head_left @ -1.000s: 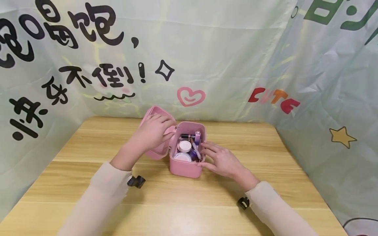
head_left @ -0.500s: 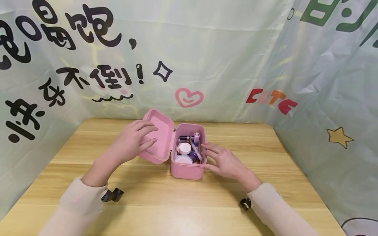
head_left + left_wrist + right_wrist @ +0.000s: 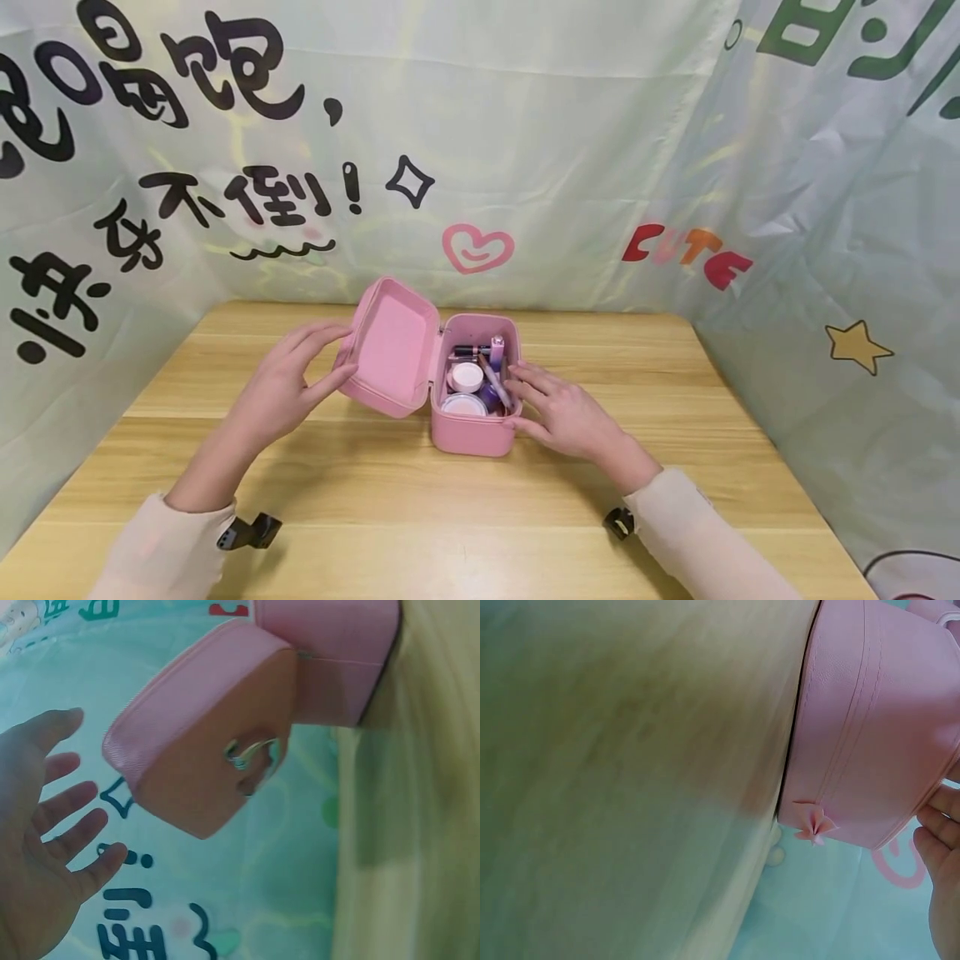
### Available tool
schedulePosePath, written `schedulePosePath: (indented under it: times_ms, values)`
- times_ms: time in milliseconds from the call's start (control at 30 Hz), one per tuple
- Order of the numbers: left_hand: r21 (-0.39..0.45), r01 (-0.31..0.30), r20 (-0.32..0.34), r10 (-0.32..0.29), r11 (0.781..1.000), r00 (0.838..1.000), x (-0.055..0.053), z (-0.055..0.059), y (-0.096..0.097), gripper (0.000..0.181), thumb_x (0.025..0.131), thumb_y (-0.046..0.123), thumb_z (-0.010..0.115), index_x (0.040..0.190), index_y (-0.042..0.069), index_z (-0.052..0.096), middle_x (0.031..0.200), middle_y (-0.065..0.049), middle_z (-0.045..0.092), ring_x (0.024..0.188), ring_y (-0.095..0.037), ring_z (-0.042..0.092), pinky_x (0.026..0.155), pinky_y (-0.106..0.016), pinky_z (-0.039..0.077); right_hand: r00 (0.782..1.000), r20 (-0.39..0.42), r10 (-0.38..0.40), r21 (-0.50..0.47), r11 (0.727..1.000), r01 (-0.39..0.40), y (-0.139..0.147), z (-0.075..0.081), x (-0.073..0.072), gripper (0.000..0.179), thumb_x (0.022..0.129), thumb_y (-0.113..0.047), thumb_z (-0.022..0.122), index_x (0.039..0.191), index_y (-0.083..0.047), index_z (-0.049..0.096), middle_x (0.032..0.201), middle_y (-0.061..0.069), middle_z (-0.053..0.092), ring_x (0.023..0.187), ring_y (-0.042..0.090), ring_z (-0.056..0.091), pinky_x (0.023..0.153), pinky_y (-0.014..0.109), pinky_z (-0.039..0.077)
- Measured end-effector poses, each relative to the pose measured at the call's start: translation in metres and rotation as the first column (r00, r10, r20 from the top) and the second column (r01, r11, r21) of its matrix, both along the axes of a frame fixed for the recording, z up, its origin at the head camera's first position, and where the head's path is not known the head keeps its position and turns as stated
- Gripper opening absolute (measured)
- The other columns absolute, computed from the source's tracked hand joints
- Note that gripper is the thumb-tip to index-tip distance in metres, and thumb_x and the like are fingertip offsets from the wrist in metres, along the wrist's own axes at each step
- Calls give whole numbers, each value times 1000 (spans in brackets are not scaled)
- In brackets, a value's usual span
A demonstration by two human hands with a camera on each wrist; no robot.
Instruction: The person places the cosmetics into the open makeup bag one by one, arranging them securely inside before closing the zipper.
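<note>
A pink vanity case [image 3: 472, 437] stands on the wooden table, its lid [image 3: 393, 346] folded back to the left. Makeup lies inside: round white-topped jars [image 3: 467, 377], a purple lipstick-like tube [image 3: 497, 352], a slim pen-like stick [image 3: 495, 382] and dark tubes. My left hand [image 3: 273, 392] is beside the lid's outer edge, fingers spread and relaxed; the left wrist view shows a gap between this hand [image 3: 45, 840] and the lid [image 3: 217, 750]. At the case's right rim my right hand [image 3: 573, 417] rests its fingertips, thumb near the front corner. The right wrist view partly cuts off that hand [image 3: 945, 855].
The wooden table [image 3: 465, 525] stretches around the case. Behind and at the sides hangs a printed cloth [image 3: 540, 167] meeting the table's back edge. A metal handle [image 3: 255, 754] sits on the lid's outside. Black wrist cameras [image 3: 250, 532] are strapped near both sleeves.
My left hand has left the lid's inside and moved left and toward me, around to its outer edge. The lid has settled wider back. My right hand stays at the rim.
</note>
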State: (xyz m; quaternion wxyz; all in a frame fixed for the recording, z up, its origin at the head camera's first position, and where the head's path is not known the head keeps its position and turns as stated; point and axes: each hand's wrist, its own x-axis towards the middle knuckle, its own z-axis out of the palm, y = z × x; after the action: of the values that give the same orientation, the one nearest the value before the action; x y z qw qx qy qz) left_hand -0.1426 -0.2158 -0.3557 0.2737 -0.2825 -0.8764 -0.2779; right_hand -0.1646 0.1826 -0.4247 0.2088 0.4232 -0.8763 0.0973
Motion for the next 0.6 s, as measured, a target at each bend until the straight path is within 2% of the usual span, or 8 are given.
schedulePosePath:
  times_ms: [167,333,433,600]
  values:
    - [50,-38,28,37,998,999,5,-13,1,54,82,12,79,131,6,58,127,-11,59,110,-27,56,87,-47,52,1000,-26,-17,63,998,18,-2,1,3,75,101,-60,26,139,0,52,143,18,49,131,34,48,107,46,41]
    - [88,-33,45,29,996,999,6,-24,6,53,83,10,78,131,6,57,127,-12,57,108,-27,58,83,-43,57,999,-25,-31,92,995,33,-4,1,4,78,101,-59,21,141,2,48,144,20,48,133,34,45,109,45,39]
    - [92,-37,31,35,995,999,6,-29,10,51,82,9,78,129,6,58,126,-13,57,107,-28,59,81,-44,57,999,-28,-34,90,995,36,-4,2,5,78,101,-59,20,141,2,49,143,20,48,132,34,45,109,45,39]
    - [96,-58,-36,62,994,997,5,-34,18,51,78,8,81,124,3,61,125,-17,57,109,-33,58,81,-48,54,998,-39,-39,106,993,43,-4,3,6,78,102,-58,19,141,2,49,145,19,47,133,33,45,109,44,39]
